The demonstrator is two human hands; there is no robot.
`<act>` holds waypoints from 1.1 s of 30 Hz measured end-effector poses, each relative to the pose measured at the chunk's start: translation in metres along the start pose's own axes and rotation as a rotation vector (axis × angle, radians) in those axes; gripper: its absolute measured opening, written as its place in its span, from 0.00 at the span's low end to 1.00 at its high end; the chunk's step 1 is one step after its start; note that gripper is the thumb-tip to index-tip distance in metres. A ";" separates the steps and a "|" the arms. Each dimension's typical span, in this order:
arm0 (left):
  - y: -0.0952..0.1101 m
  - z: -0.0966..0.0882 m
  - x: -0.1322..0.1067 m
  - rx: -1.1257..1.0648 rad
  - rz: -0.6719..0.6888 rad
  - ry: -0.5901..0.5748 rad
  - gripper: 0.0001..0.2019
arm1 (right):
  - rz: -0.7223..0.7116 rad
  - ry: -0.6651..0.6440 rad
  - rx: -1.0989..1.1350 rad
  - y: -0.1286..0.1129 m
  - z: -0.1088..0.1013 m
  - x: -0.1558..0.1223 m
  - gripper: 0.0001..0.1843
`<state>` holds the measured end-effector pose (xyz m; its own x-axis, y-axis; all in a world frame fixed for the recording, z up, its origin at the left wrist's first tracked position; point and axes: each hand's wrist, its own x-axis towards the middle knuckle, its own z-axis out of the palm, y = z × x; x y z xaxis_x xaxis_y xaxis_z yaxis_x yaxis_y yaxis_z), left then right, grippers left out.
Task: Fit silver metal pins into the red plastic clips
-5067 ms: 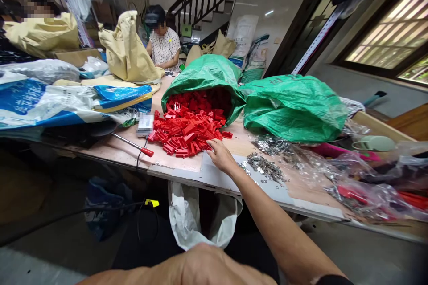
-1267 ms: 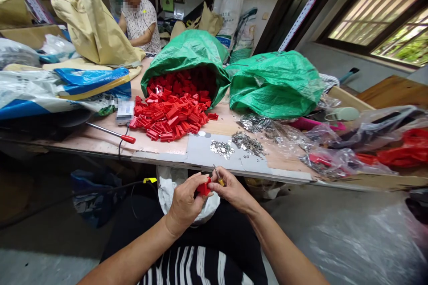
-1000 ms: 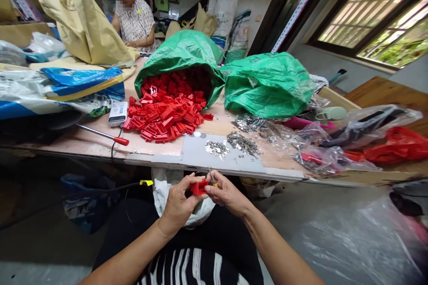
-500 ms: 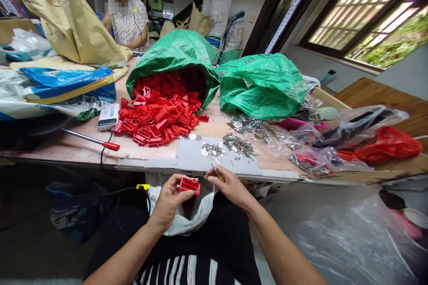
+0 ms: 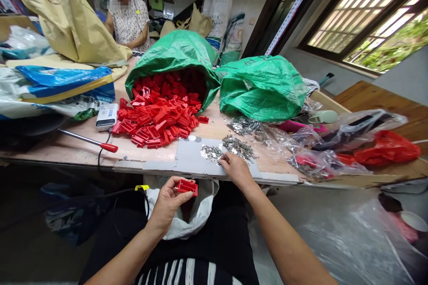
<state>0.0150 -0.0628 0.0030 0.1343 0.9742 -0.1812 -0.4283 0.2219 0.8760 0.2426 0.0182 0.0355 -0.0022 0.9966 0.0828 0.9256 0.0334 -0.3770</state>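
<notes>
My left hand (image 5: 169, 202) grips a small red plastic case (image 5: 187, 188), an open box shape, over the mouth of a white sack (image 5: 200, 222) between my legs. At the table's front edge, my right hand (image 5: 236, 168) has its fingertips pinched at the near side of a pile of small flat silver metal pieces (image 5: 210, 152). Anything inside that pinch is too small to make out. Just behind it lies a second heap of darker metal parts (image 5: 238, 146). Both heaps rest on a grey sheet (image 5: 189, 160).
Many red cases (image 5: 157, 120) spill from a green sack (image 5: 174, 49); another green sack (image 5: 264, 84) lies to its right. A red-handled lever (image 5: 109, 147) and a white device (image 5: 107, 116) are at left. Clear plastic bags (image 5: 310, 160) crowd the right. Across the table sits another person (image 5: 130, 22).
My right hand has moved from beside the red case up and forward to the metal pieces on the table. My left hand still holds the red case, almost in the same place.
</notes>
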 end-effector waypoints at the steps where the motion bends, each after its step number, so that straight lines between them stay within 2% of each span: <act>1: 0.000 0.000 0.000 -0.001 0.004 0.000 0.15 | -0.001 -0.008 0.014 0.001 0.000 0.001 0.04; 6: 0.000 -0.001 -0.001 -0.001 0.007 -0.006 0.15 | 0.004 -0.012 0.054 0.002 -0.002 0.000 0.04; 13: -0.002 0.002 -0.002 -0.005 0.001 -0.019 0.15 | -0.143 -0.012 0.037 -0.012 0.005 0.003 0.04; 22: 0.000 0.001 -0.004 -0.031 -0.002 0.011 0.15 | -0.119 -0.029 -0.014 -0.019 0.010 0.011 0.02; 25: 0.005 0.003 -0.004 -0.092 -0.047 0.014 0.16 | -0.126 -0.019 0.084 -0.017 0.005 0.007 0.02; 28: 0.011 0.005 -0.003 -0.166 -0.085 -0.004 0.19 | -0.140 -0.019 0.284 -0.020 -0.003 -0.001 0.04; 33: 0.017 0.009 0.000 -0.229 -0.065 -0.025 0.25 | -0.255 -0.178 0.590 -0.042 -0.015 -0.025 0.07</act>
<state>0.0159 -0.0590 0.0223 0.1894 0.9569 -0.2202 -0.6089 0.2904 0.7382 0.2093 -0.0097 0.0636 -0.3032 0.9475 0.1017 0.5252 0.2553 -0.8118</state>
